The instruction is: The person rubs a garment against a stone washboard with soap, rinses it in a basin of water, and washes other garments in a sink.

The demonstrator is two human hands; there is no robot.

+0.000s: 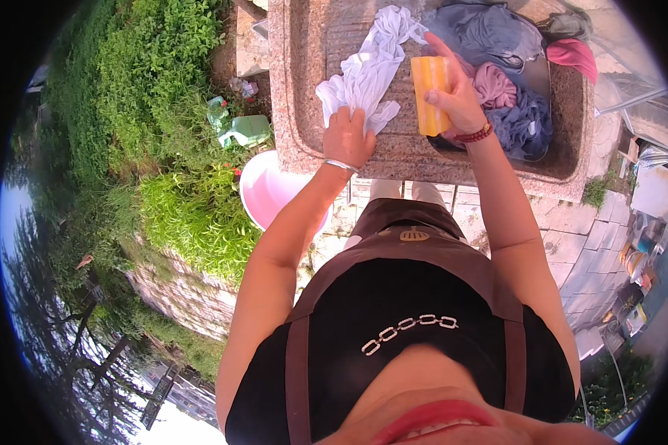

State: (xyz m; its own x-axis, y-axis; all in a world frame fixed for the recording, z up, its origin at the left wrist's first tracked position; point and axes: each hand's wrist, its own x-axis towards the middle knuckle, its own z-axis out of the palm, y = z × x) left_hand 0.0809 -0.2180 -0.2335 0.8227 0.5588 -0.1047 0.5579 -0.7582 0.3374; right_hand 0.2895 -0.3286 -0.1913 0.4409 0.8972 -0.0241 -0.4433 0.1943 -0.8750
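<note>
Clothes (490,35) crowd the basin (569,122), pink tub (266,189) below; right hand (462,102) holds yellow bar (426,93), left hand (348,139) grips white cloth (362,76).

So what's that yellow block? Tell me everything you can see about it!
The yellow block is a smooth, chunky bar, maybe soap, with paler stripes running lengthwise. It looks whole. The right hand holds it by its right side, thumb across its face, its long side pointing away from the person. It's over the stone sink, right of the white cloth.
</note>
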